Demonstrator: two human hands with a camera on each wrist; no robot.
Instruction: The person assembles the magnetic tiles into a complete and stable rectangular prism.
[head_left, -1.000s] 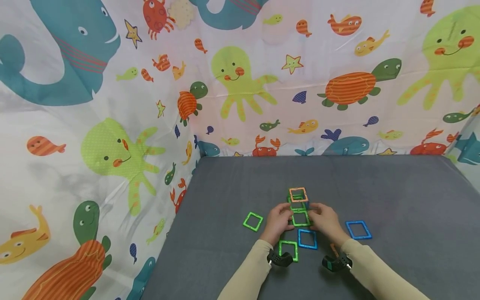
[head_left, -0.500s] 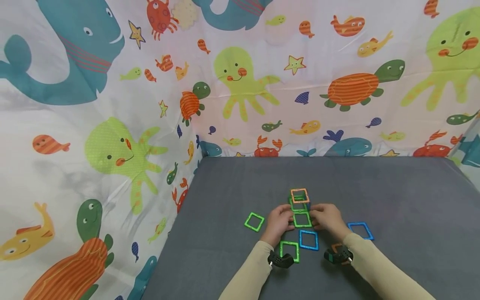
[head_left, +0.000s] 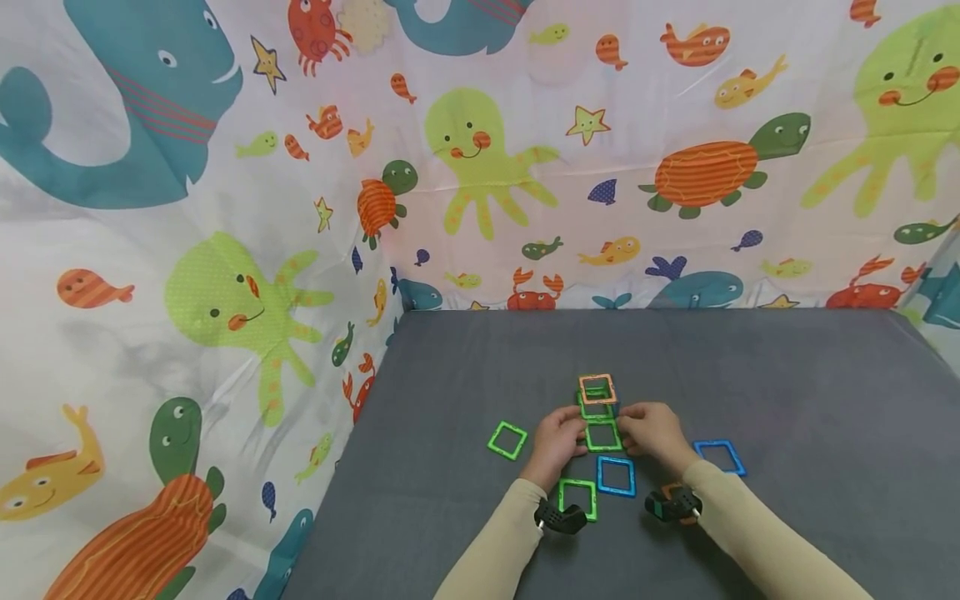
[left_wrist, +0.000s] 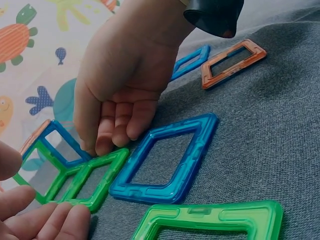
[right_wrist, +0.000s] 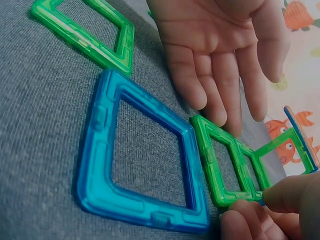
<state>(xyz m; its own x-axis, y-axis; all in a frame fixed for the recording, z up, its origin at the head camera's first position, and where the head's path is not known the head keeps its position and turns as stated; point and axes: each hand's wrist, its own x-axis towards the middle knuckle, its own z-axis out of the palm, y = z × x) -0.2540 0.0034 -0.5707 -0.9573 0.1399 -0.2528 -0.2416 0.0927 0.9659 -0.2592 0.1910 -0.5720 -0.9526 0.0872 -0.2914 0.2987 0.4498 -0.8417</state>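
Note:
Two joined green square magnetic tiles [head_left: 603, 448] lie flat, with an upright green tile [right_wrist: 274, 148] and an upright blue tile [left_wrist: 60, 142] at their far end. An orange tile [head_left: 597, 376] tops this small structure. My left hand [head_left: 557, 442] lies along the left side of the flat green tiles, its fingers extended and fingertips close to the edge. From the right, my right hand [head_left: 654, 433] reaches to the seam beside the blue upright tile, fingers loosely bent and fingertips at the tile edge. Neither hand visibly grips a tile.
A loose blue tile [head_left: 616, 492] lies just in front, with a green tile [head_left: 577, 482] nearer me. Another green tile [head_left: 507, 441] is to the left, a blue one [head_left: 718, 445] to the right. Under my right wrist lies an orange tile [left_wrist: 234, 64].
Both hands stay almost in place beside the green tiles. My right wrist has shifted slightly, showing more of the orange tile below it. The tiles keep their arrangement.

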